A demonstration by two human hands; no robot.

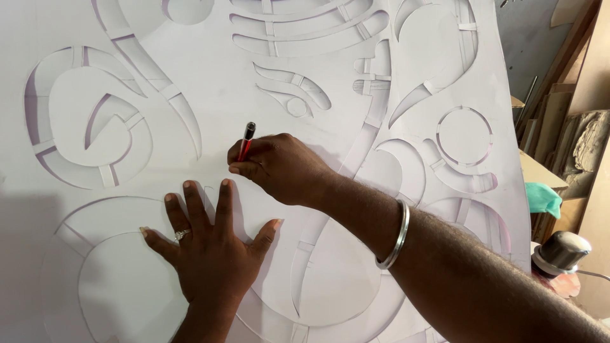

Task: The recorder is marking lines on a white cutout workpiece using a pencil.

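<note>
Red pen [245,143] upright-tilted over the white cut-out stencil sheet [210,70], tip hidden behind the fingers. Right hand [279,168]: grip pinched on pen, knuckles bent, steel bangle [395,236] on forearm. Left hand [210,244]: fingers spread flat, palm pressing the sheet just below the pen; ring [181,235] on one finger.

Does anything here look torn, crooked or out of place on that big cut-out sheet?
Nothing stands out. The white stencil sheet lies flat with clean-edged cut-outs; the left hand presses it down while the right hand holds a red pen to it.
</note>
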